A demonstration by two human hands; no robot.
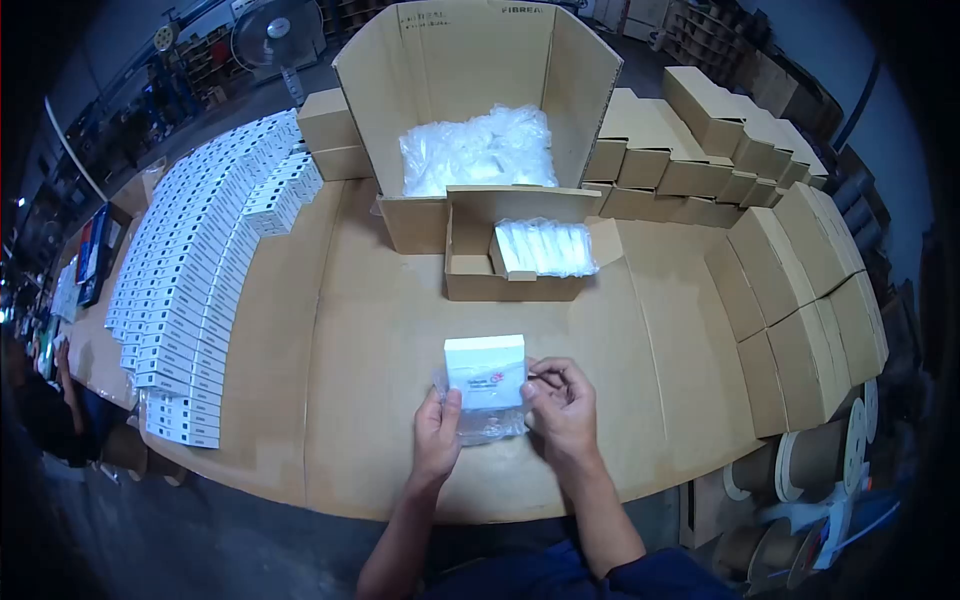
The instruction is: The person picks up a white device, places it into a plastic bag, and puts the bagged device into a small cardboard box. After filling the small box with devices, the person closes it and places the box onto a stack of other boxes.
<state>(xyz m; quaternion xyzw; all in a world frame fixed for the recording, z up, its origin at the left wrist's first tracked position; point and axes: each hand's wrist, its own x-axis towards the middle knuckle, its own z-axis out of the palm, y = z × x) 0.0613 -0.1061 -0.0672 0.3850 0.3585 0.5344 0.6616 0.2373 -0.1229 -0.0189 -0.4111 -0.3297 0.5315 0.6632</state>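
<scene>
A small white box (486, 362) with red and dark print on its face is held over the table, its lower part inside a clear plastic bag (492, 430). My left hand (436, 432) is closed on the box's lower left side, thumb on its front. On the right side, my right hand (566, 408) has its fingers bent and its thumb at the edge of the box and bag. Behind them stands an open small carton (510, 288) with several bagged white boxes (545, 248) in a row.
A large open carton (480, 60) full of clear plastic bags (480, 150) stands at the back. Stacked white boxes (190, 270) line the left side. Brown cartons (790, 270) are piled along the right. Cable spools (815, 460) lie below the right edge. A person (55, 400) is at the far left.
</scene>
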